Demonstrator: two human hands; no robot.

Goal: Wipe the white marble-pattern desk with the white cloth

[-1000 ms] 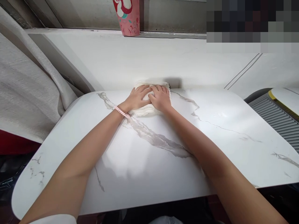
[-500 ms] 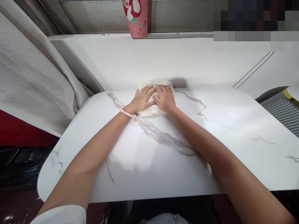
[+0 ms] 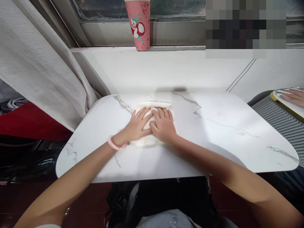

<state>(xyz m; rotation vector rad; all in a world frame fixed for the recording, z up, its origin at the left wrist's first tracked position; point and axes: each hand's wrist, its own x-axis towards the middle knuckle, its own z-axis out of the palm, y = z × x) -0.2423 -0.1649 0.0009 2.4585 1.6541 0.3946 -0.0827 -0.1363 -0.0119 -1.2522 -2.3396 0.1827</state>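
Observation:
A white cloth (image 3: 154, 104) lies flat under both hands on the white marble-patterned table (image 3: 228, 152). My left hand (image 3: 139, 125) presses on the cloth's left part with its fingers spread. A pink coiled band (image 3: 116, 144) circles the left wrist. On the cloth's right part rests my right hand (image 3: 163, 125), palm down, fingers stretched forward. The two thumbs are close together near the middle of the cloth. Neither hand has its fingers wrapped around the cloth.
A pink paper cup (image 3: 139, 27) stands on the window ledge behind the table. Grey curtain (image 3: 47, 63) hangs at the left. At the right edge, another person's hand (image 3: 294, 96) rests near a grey ribbed surface (image 3: 275, 110). A black bag (image 3: 166, 196) sits below the table's front edge.
Both hands have drawn the cloth from the table's far edge by the wall back toward me. The view has shifted up, and another person's hand now shows at the right.

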